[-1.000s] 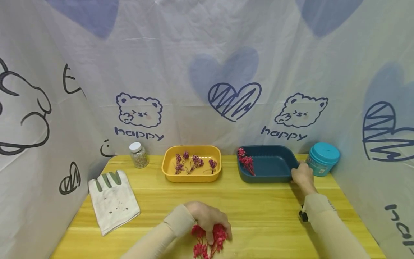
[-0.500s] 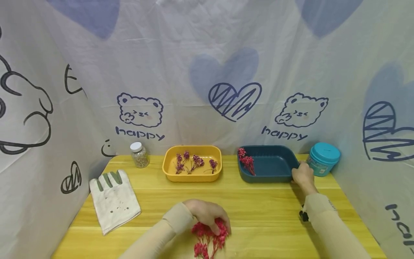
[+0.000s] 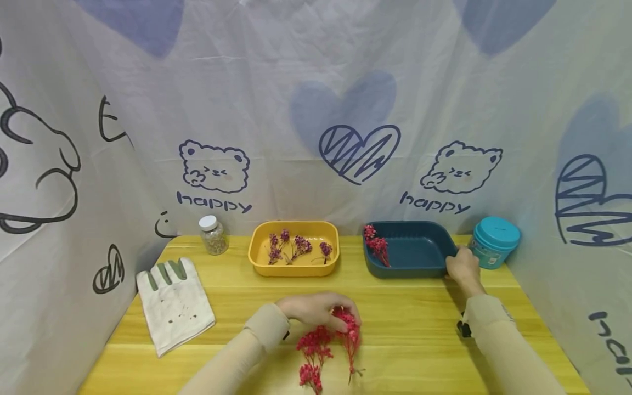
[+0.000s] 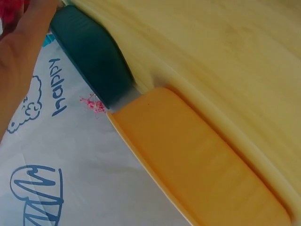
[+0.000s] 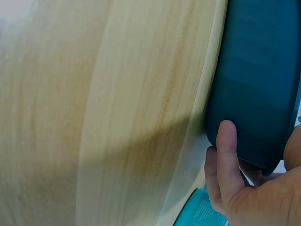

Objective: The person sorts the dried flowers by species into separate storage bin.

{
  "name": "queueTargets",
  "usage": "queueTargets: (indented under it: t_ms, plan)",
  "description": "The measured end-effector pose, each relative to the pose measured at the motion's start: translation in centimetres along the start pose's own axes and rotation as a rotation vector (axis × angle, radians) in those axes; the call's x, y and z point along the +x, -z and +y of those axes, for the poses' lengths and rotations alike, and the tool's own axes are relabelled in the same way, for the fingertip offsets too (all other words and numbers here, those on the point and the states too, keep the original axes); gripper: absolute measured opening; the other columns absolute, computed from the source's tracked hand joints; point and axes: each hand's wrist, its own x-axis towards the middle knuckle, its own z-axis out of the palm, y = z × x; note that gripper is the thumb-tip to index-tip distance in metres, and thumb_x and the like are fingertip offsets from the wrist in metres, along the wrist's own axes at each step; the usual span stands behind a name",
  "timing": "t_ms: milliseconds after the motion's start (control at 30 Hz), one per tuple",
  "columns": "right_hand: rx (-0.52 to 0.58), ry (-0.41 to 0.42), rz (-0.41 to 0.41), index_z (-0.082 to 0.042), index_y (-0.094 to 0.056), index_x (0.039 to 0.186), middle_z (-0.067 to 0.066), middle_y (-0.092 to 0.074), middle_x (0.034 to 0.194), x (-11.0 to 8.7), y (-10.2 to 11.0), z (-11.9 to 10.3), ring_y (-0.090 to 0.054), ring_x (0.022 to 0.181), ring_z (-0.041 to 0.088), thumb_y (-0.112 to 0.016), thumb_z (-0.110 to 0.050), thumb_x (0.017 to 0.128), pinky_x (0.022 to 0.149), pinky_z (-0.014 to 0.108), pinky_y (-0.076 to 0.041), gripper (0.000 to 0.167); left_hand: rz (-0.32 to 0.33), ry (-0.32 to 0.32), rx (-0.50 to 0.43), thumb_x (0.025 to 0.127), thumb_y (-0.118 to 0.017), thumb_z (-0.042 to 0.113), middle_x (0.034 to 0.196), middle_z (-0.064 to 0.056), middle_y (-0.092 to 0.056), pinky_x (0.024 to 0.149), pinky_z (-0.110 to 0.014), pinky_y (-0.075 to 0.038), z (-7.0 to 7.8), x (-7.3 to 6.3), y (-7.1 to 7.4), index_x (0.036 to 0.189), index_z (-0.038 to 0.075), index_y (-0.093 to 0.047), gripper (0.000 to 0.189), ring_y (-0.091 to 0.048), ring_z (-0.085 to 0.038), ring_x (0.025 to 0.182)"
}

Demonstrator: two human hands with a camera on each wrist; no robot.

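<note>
My left hand point(image 3: 323, 310) pinches a sprig of red dried flowers point(image 3: 351, 334) by its flower heads, its stem hanging down toward the table. Just left of it, more red sprigs point(image 3: 312, 351) lie on the wood. At the back right, my right hand point(image 3: 462, 270) grips the near right corner of a dark blue tray point(image 3: 412, 272); in the right wrist view its fingers point(image 5: 226, 141) lie against the tray's outer wall point(image 5: 256, 94). A red flower sprig point(image 3: 377, 247) rests at the left end inside that tray.
A yellow tray point(image 3: 291, 271) with several purple flower sprigs point(image 3: 300, 247) stands left of the blue one. Farther left are a white-capped jar point(image 3: 214, 238) and a folded cloth glove point(image 3: 175, 310). A turquoise tub point(image 3: 494, 244) stands beside my right hand. Printed curtains point(image 3: 291, 109) enclose the table.
My left hand has moved up and slightly right, drawing one red sprig away from the others on the table. My right hand stays at the blue tray's corner.
</note>
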Motion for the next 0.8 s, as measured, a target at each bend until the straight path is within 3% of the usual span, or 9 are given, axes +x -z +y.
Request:
queueTargets:
  t_ms: [167, 267, 433, 667, 800]
  plan:
    - [-0.009, -0.001, 0.003, 0.016, -0.029, 0.157, 0.047, -0.044, 0.148, 0.0, 0.1, 0.1, -0.072, 0.103, 0.05, -0.04, -0.009, 0.098, 0.059, 0.032, -0.063, 0.065, 0.109, -0.024, 0.005, 0.103, -0.067, 0.014, 0.128, 0.004, -0.069, 0.104, -0.02, -0.049, 0.0, 0.5, 0.5, 0.125, 0.021, -0.07, 0.023, -0.058, 0.001, 0.112]
    - [-0.009, -0.002, 0.002, 0.016, -0.029, 0.157, 0.047, -0.043, 0.148, 0.1, 0.2, 0.2, -0.074, 0.099, 0.048, -0.04, -0.009, 0.098, 0.06, 0.033, -0.063, 0.065, 0.165, -0.026, 0.015, 0.103, -0.068, 0.014, 0.133, 0.001, -0.068, 0.109, -0.021, -0.048, 0.1, 0.9, 1.1, 0.13, 0.018, -0.069, 0.027, -0.059, -0.002, 0.12]
    - [0.001, -0.001, 0.008, 0.015, -0.031, 0.156, 0.047, -0.046, 0.145, 0.1, 0.0, 0.1, -0.076, 0.092, 0.045, -0.04, -0.009, 0.1, 0.057, 0.032, -0.063, 0.062, 0.257, -0.01, 0.055, 0.105, -0.065, 0.016, 0.137, 0.001, -0.067, 0.104, -0.023, -0.052, 0.6, 1.6, 2.3, 0.134, 0.018, -0.067, 0.029, -0.06, -0.009, 0.125]
    - [0.003, -0.001, 0.009, 0.015, -0.032, 0.156, 0.047, -0.046, 0.146, -0.1, 0.2, 0.0, -0.076, 0.092, 0.044, -0.04, -0.009, 0.099, 0.057, 0.032, -0.063, 0.062, 0.394, -0.013, 0.048, 0.105, -0.064, 0.013, 0.134, -0.005, -0.069, 0.096, -0.025, -0.057, 1.3, 2.7, 4.1, 0.133, 0.014, -0.068, 0.028, -0.065, -0.017, 0.119]
    - [0.003, 0.0, 0.001, 0.015, -0.031, 0.156, 0.047, -0.045, 0.146, -0.1, 0.2, 0.0, -0.077, 0.082, 0.038, -0.04, -0.01, 0.099, 0.058, 0.032, -0.063, 0.063, 0.455, -0.006, 0.06, 0.105, -0.063, 0.01, 0.136, -0.007, -0.068, 0.099, -0.03, -0.057, 1.8, 3.7, 5.0, 0.134, 0.012, -0.067, 0.029, -0.065, -0.02, 0.121]
